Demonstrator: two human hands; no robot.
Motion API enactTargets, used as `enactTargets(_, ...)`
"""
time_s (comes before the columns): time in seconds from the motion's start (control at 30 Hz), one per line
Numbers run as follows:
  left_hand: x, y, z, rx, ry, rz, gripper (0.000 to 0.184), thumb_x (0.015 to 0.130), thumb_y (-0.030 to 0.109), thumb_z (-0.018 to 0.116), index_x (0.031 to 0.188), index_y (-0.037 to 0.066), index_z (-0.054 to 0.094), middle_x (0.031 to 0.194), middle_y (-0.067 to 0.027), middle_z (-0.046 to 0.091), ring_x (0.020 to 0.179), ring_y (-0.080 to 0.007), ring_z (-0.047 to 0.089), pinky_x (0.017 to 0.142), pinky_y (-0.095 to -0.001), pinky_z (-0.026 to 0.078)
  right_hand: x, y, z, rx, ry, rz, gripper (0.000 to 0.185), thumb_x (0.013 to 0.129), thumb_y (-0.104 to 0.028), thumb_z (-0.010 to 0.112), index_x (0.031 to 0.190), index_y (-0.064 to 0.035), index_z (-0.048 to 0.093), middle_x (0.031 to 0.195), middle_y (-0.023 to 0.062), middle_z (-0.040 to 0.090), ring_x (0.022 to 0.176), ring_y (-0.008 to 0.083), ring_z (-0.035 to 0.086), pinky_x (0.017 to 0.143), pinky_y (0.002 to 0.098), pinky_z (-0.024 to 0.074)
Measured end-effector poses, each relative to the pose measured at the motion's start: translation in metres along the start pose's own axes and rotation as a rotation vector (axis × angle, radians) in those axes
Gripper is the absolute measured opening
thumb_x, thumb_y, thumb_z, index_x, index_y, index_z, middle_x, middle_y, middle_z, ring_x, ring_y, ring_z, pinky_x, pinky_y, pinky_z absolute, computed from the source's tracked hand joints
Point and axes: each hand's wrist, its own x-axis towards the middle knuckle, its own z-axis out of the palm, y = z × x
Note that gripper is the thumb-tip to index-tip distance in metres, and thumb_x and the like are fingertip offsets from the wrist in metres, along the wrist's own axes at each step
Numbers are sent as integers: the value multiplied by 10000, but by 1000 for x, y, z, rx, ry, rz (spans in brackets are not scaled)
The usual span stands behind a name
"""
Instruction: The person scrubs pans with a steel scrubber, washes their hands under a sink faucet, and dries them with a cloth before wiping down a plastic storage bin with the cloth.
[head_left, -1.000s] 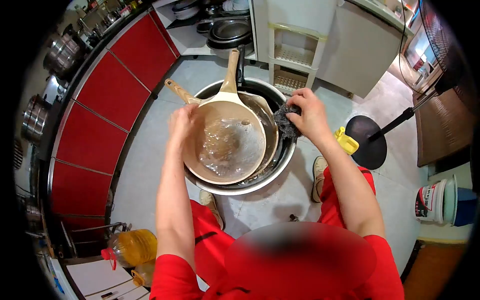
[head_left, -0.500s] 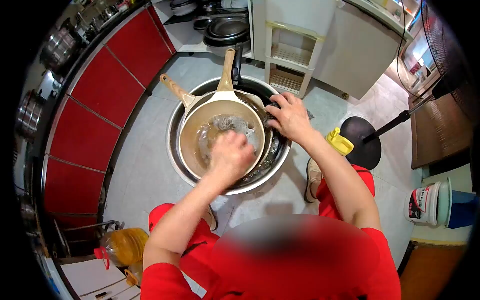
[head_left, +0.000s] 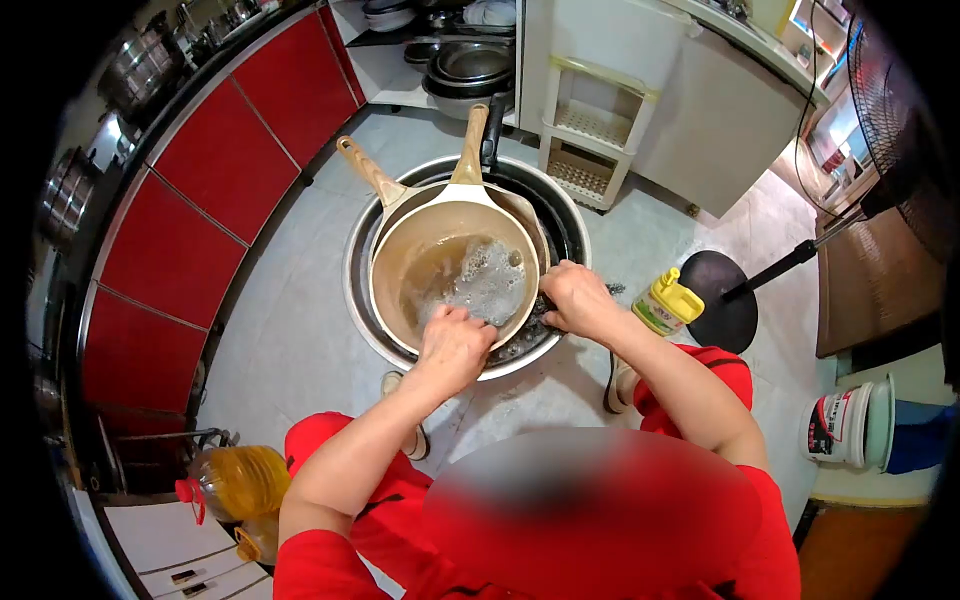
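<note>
Head view, floor: pale grey tiles (head_left: 270, 340), with my shoes (head_left: 621, 385) on them, on the near side of the basin.
Left side: red cabinets (head_left: 225, 145) in a curve under a dark counter; steel pots (head_left: 140, 75) stand on it, and a red-capped oil bottle (head_left: 245, 482) is near my left knee.
Far side: shelf pans (head_left: 470, 62) stacked in a white cabinet, beside a pale rack (head_left: 588, 122).
Right side: yellow bottle (head_left: 668, 303) near the round fan base (head_left: 722, 295); white bucket (head_left: 838, 425) farther out.
Basin: wide, metal-rimmed (head_left: 352, 250), on the floor, holding nested pans; a black handle (head_left: 492, 132) sticks out at its far side.
Front pan: cream inside (head_left: 390, 280), wooden handle pointing away from me, brownish water inside with white foam (head_left: 492, 272) toward the right.
Rear pan: under the front one, its wooden handle (head_left: 372, 170) angled far left.
Left hand: (head_left: 455, 350) at the front pan's near edge, fingers bent; I cannot tell whether they grip it.
Right hand: (head_left: 585, 300) at the pans' right edge, over the basin rim, fingers bent; their grip is hidden.
Dark mesh: (head_left: 546, 312) beside my right fingers, partly hidden.
Front pan's place: ahead of my left hand, left of my right.
</note>
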Motion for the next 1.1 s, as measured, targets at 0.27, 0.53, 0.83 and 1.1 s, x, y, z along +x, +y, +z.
enactTargets(0.27,-1,-10,2,-127,-111,-60,199,633,50,668,817,115,712,762,-63,667,810,-239,626,794,-382,412,41,41,8,-301,161,17,92,706,-72,584,733,-35,664,809,109,637,881,297,585,743,411,503)
enactTargets(0.53,-6,-19,-3,-436,-156,-145,345,653,23,592,959,126,717,857,-87,682,885,-298,636,765,-423,490,61,58,18,-289,307,-66,99,714,-103,580,727,-55,666,851,78,635,941,258,556,792,379,477)
enactTargets(0.83,-14,-32,0,-487,-140,-73,377,672,19,609,1025,109,706,923,-116,684,888,-321,632,792,-393,504,53,51,12,-254,165,-154,95,648,-41,614,716,-48,679,806,83,648,870,283,589,754,390,510)
enactTargets(1.1,-18,-34,-3,-496,-151,-109,379,663,10,602,993,153,723,948,-99,690,891,-301,649,781,-394,515,107,70,9,-287,242,-168,168,728,-89,583,841,-59,704,884,63,632,946,266,561,806,379,474)
